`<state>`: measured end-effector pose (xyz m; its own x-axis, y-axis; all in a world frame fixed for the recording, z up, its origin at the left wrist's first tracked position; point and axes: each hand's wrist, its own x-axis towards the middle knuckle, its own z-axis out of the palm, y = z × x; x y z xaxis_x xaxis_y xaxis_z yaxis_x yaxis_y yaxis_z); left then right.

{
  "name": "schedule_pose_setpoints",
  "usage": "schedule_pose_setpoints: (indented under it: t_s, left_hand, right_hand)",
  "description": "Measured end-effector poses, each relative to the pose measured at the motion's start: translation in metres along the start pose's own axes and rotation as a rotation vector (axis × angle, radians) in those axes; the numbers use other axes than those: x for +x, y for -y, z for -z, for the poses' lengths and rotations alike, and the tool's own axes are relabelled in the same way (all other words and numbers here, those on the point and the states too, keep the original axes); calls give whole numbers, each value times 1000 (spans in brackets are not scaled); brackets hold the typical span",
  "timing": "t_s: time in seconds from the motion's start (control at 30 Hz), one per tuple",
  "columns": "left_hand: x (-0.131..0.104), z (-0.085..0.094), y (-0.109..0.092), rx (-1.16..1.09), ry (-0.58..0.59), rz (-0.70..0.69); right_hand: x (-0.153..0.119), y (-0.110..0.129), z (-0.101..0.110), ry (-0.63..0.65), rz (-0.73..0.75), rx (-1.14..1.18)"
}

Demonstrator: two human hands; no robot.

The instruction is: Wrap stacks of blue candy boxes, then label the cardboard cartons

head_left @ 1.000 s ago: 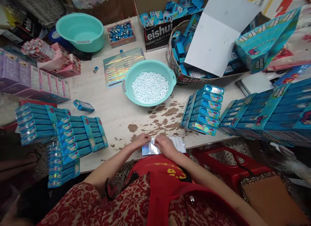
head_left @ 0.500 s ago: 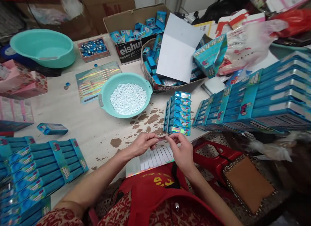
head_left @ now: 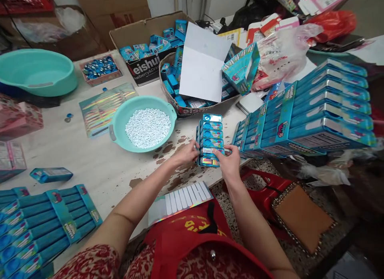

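A row of small blue candy packs (head_left: 213, 133) stands at the table's front edge, ends facing up. A shiny sticker strip (head_left: 207, 150) lies across the end of a pack near the front. The thumb of my right hand (head_left: 230, 161) is on the strip's right end, its fingers bent at the row's right side. My left hand (head_left: 189, 152) is closed against the row's left side, with its fingertips partly hidden. Closer to me is a sticker sheet (head_left: 183, 199) with pale strips on it. The front pack carries a rainbow-shiny sticker.
A turquoise basin (head_left: 115, 129) holds white candies. Behind the row are cartons of blue packs (head_left: 169, 105). Bundled blue packs stand at right (head_left: 318, 119) and front left (head_left: 51, 219). A loose blue pack (head_left: 51, 175) lies at left. A red stool (head_left: 264, 187) is below the table.
Both hands have moved forward from above the sticker sheet to the row of packs. The thin strip they held between them is now at a pack's end. The view has shifted.
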<state>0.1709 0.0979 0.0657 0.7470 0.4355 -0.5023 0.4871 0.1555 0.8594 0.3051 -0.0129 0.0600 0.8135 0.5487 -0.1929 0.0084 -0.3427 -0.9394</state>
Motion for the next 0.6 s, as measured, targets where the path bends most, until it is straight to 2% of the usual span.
schedule_pose_setpoints:
  t_s: [0.07,0.13,0.17,0.2,0.23,0.3,0.33,0.4,0.47,0.5,0.53,0.6]
  left_hand:
    - [-4,-12,9,63,-232,25]
    - [-13,-29,13,105,-460,-73]
    - [-19,-38,14,133,-501,-146]
    - [-26,-45,15,174,-473,-206]
    - [-32,-49,17,231,-391,-232]
    - [-46,-47,24,363,-207,-179]
    - [-55,-39,30,412,-167,-108]
    - [-79,-12,50,427,-180,77]
    - [-111,16,76,302,-174,288]
    - [-129,26,89,198,-106,389]
    - [-145,32,102,94,-19,474]
    - [-171,32,125,-61,31,564]
  right_hand:
    - [-1,-2,-1,31,-98,142]
    - [-3,-3,-2,45,-98,182]
    - [-4,-3,-2,35,-66,157]
    - [-5,-4,-3,19,-29,115]
    - [-5,-4,-2,2,8,70]
    - [-8,-3,1,-43,77,-7]
    - [-11,-2,4,-75,119,-35]
    - [-21,3,11,-160,247,-92]
    - [-39,9,15,-204,436,-152]
    - [-50,10,14,-146,531,-164]
    - [-62,11,10,-14,603,-163]
    - [-87,5,-8,403,659,-143]
